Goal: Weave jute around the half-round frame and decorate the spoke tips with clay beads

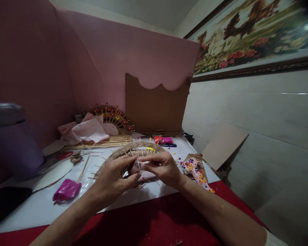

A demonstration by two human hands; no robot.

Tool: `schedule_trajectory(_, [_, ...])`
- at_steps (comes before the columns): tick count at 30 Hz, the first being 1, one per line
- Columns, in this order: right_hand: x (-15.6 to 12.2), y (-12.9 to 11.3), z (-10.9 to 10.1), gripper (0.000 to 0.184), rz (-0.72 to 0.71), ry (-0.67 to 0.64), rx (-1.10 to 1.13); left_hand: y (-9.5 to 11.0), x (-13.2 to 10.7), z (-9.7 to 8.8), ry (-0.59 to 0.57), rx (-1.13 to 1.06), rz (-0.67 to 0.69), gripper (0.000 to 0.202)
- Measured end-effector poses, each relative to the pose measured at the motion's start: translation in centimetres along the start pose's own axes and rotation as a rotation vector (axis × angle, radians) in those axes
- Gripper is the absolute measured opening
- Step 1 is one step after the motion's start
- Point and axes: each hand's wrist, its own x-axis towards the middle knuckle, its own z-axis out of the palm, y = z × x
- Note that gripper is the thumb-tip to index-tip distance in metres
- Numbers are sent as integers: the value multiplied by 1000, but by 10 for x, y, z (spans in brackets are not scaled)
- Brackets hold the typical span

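My left hand (114, 179) is curled, its thumb and fingers round a small pale, translucent piece (138, 164) that looks like thin plastic; its kind is unclear. From the right, my right hand (165, 167) pinches at the same piece, thumb against forefinger. Under both hands lies a fan-shaped craft piece (125, 149) with a twine-wrapped arc and thin sticks poking out. Ball-headed pins stand along its far edge, and a bit of yellow clay-like material (150, 149) shows inside the arc. My hands hide its near middle.
A magenta packet (66, 190) and a purple bottle (12, 143) are on the left. Behind stand a decorated fan (118, 116), pink spotted cloth (88, 130) and brown cardboard (156, 106). Red and pink packets (164, 140) lie behind the craft piece; a flowered figure (197, 172) lies right.
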Motion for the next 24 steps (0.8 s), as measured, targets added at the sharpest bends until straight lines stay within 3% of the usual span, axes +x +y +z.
schedule_trajectory(5, [0,3,-2,22,11,-51,47,6,0,-1,-74,-50,-19,9])
schedule_trajectory(10, [0,-3,-1,13,8,-108,87,9,0,-1,-118,-74,17,12])
schedule_trajectory(19, [-1,-7,-1,15,141,-138,106,3,0,2,-103,-29,5,17])
schedule_trajectory(24, [0,-7,0,13,137,-86,-43,-8,-1,6,-19,184,52,18])
